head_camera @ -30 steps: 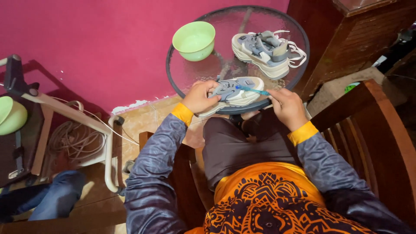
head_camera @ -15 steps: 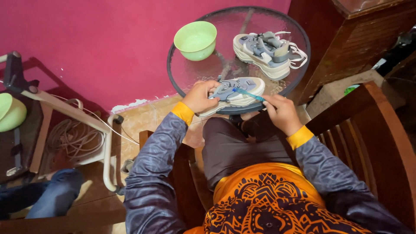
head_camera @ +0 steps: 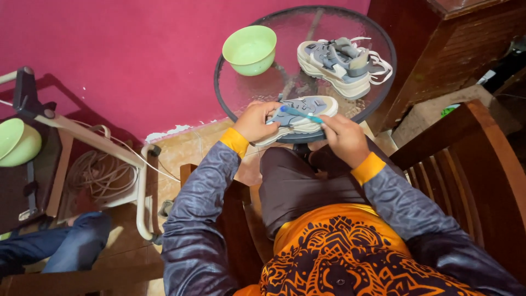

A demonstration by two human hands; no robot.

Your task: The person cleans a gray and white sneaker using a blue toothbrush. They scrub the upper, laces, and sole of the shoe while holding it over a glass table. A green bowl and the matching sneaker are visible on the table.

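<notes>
The left hand (head_camera: 256, 120) covers the heel of the grey-and-cream sneaker (head_camera: 302, 111). Under the right hand (head_camera: 344, 138), the blue toothbrush's (head_camera: 299, 114) handle disappears. Far left of both hands, a pale green bowl (head_camera: 17, 143) is cut by the edge.

The round surface (head_camera: 241, 82) is pebbled glass in a dark metal rim. At its near edge lies a matt grey cloth sneaker (head_camera: 301, 112) with a pale rubber sole, under a blue plastic toothbrush (head_camera: 300, 114). The green bowl (head_camera: 250, 50) looks smooth plastic; the chair (head_camera: 466, 159) is polished wood.
</notes>
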